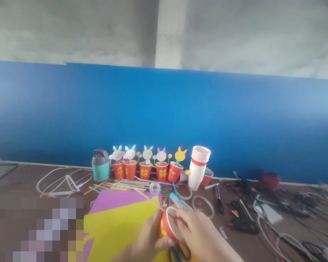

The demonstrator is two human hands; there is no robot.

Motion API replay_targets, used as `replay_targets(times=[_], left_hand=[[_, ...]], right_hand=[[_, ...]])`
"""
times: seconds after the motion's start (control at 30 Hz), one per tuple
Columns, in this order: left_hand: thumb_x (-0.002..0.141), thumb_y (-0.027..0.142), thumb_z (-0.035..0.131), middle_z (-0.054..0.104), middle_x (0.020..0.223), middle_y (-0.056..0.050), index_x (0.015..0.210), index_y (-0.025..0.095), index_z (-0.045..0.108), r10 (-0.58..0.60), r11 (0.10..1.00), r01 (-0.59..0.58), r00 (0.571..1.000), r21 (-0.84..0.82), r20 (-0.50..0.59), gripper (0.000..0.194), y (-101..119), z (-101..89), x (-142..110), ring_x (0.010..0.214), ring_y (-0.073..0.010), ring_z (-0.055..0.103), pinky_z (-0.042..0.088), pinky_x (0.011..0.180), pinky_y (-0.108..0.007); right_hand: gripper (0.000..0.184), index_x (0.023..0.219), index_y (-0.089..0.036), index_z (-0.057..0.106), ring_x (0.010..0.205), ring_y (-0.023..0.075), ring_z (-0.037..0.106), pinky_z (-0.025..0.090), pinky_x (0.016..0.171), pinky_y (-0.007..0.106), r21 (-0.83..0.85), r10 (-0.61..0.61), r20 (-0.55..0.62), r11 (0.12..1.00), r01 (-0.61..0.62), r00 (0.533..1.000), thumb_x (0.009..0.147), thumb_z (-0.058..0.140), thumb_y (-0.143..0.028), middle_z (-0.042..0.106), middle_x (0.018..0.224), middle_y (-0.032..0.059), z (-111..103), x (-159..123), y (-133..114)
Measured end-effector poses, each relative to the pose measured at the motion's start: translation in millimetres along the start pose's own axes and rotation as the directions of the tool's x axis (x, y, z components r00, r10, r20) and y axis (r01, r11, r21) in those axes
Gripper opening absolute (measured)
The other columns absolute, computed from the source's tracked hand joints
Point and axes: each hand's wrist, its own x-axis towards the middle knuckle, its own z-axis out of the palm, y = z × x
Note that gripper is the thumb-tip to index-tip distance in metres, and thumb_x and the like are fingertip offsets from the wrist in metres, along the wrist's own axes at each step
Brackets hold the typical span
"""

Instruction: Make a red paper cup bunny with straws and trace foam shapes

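Note:
My left hand (150,233) is wrapped round a red paper cup (168,227), which lies tilted with its white mouth towards the right. The fingers of my right hand (192,227) are closed and reach into the cup's mouth; what they hold, if anything, is hidden. A thin pale stick (150,198) runs up and left from the cup's far side. Beneath my hands are a yellow sheet (120,229) and a pair of scissors with dark handles (177,253). A purple sheet (123,200) lies partly under the yellow one.
Several red cups (145,171) with paper animal heads line the back, between a teal container (101,167) and a stack of white cups (198,167). Loose sticks (125,186), clear tape (154,187) and a black marker (218,200) lie nearer. Cables and a glue gun (243,220) crowd the right.

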Motion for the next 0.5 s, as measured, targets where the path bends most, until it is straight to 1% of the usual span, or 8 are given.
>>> replay_targets(times=[0.03, 0.1, 0.17, 0.23, 0.3, 0.37, 0.43, 0.5], left_hand=[[0.076, 0.056, 0.063, 0.062, 0.103, -0.01, 0.114, 0.018, 0.054, -0.01, 0.999, 0.01, 1.0, -0.03, -0.01, 0.055, -2, -0.1, -1, 0.091, -0.0249, 0.058, 0.047, 0.081, -0.033], [0.076, 0.057, 0.064, 0.061, 0.103, -0.01, 0.116, 0.018, 0.053, -0.045, 0.996, 0.04, 0.998, -0.081, -0.054, 0.057, -9, -2.1, -2, 0.091, -0.0249, 0.057, 0.047, 0.08, -0.033], [0.075, 0.057, 0.065, 0.061, 0.101, -0.01, 0.114, 0.017, 0.053, -0.082, 0.993, 0.074, 0.993, -0.096, -0.086, 0.057, -15, -4.3, -3, 0.09, -0.0248, 0.057, 0.047, 0.079, -0.032], [0.074, 0.057, 0.065, 0.061, 0.1, -0.01, 0.112, 0.016, 0.054, -0.092, 0.992, 0.083, 0.991, -0.096, -0.095, 0.057, -14, -4.8, -3, 0.09, -0.0255, 0.057, 0.047, 0.079, -0.033], [0.074, 0.058, 0.065, 0.061, 0.102, -0.011, 0.113, 0.017, 0.054, -0.067, 0.994, 0.062, 0.996, -0.09, -0.056, 0.057, -6, -3.1, -1, 0.092, -0.0268, 0.058, 0.047, 0.081, -0.034], [0.073, 0.058, 0.065, 0.061, 0.107, -0.013, 0.115, 0.016, 0.053, -0.038, 0.997, 0.041, 0.998, -0.062, 0.049, 0.061, 6, -0.2, 1, 0.094, -0.0281, 0.058, 0.047, 0.084, -0.035], [0.073, 0.059, 0.065, 0.063, 0.107, -0.014, 0.116, 0.016, 0.053, -0.024, 0.999, 0.028, 0.994, -0.029, 0.111, 0.062, 18, 2.2, 3, 0.093, -0.0283, 0.059, 0.047, 0.083, -0.035], [0.067, 0.06, 0.069, 0.065, 0.102, -0.013, 0.112, 0.016, 0.057, -0.049, 0.999, 0.051, 0.995, -0.019, 0.091, 0.064, 24, 3.1, 4, 0.093, -0.0295, 0.06, 0.047, 0.084, -0.035]], right_hand=[[0.024, 0.079, -0.023, 0.065, 0.069, 0.0176, 0.066, 0.035, 0.056, 0.023, -0.024, 0.008, -0.007, 1.0, -0.008, 1.0, 0.086, 0.042, -0.019, 0.071, 0.075, 0.0024, -1, -1, 1], [0.02, 0.075, -0.023, 0.064, 0.069, 0.018, 0.065, 0.034, 0.057, 0.024, -0.058, 0.014, -0.021, 0.998, -0.015, 1.0, 0.083, 0.047, -0.021, 0.071, 0.073, 0.0014, -4, -3, 6], [0.02, 0.068, -0.022, 0.062, 0.068, 0.0166, 0.064, 0.033, 0.058, 0.024, -0.049, -0.015, -0.022, 0.999, 0.013, 1.0, 0.082, 0.049, -0.021, 0.069, 0.07, 0.0002, -7, -4, 11], [0.023, 0.063, -0.021, 0.061, 0.067, 0.0151, 0.062, 0.033, 0.058, 0.024, -0.029, -0.051, -0.014, 0.998, 0.051, 0.999, 0.082, 0.048, -0.018, 0.068, 0.068, -0.0003, -6, -3, 13], [0.022, 0.061, -0.02, 0.061, 0.064, 0.0148, 0.061, 0.033, 0.056, 0.023, -0.037, -0.018, -0.004, 0.999, 0.018, 1.0, 0.077, 0.049, -0.014, 0.068, 0.067, 0.0009, 0, -2, 12], [0.022, 0.059, -0.019, 0.062, 0.059, 0.0149, 0.06, 0.03, 0.05, 0.023, -0.058, 0.066, 0.006, 0.996, -0.066, 0.998, 0.075, 0.048, -0.013, 0.068, 0.063, 0.003, 8, 1, 6], [0.024, 0.058, -0.018, 0.064, 0.053, 0.0145, 0.058, 0.027, 0.047, 0.023, -0.074, 0.113, 0.008, 0.991, -0.112, 0.994, 0.075, 0.048, -0.016, 0.066, 0.058, 0.004, 16, 4, 0], [0.025, 0.057, -0.018, 0.065, 0.053, 0.0143, 0.057, 0.026, 0.047, 0.024, -0.068, 0.089, -0.003, 0.994, -0.089, 0.996, 0.075, 0.047, -0.017, 0.066, 0.058, 0.0037, 20, 5, -3]])
